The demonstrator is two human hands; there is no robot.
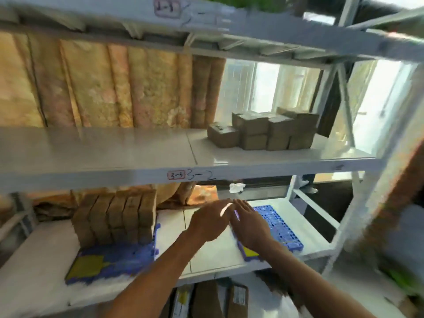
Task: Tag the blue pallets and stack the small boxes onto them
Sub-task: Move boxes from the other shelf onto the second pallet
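Observation:
Two blue pallets lie on the lower shelf. The left pallet (119,255) carries a yellow tag (87,267) at its front and a row of small brown boxes (117,216) stacked at its back. The right pallet (280,226) has a yellow tag (249,251) at its front corner and no boxes on it. My left hand (206,223) and my right hand (249,226) are stretched out side by side above the right pallet's left edge, fingers straight, holding nothing. More small boxes (263,131) sit piled on the middle shelf at the right.
The white metal rack has a beam marked "3-2" (199,175) just above my hands. Rolled patterned fabric (103,83) fills the back of the middle shelf. Cardboard packs (220,301) stand under the lower shelf. A rack post (367,180) rises at the right.

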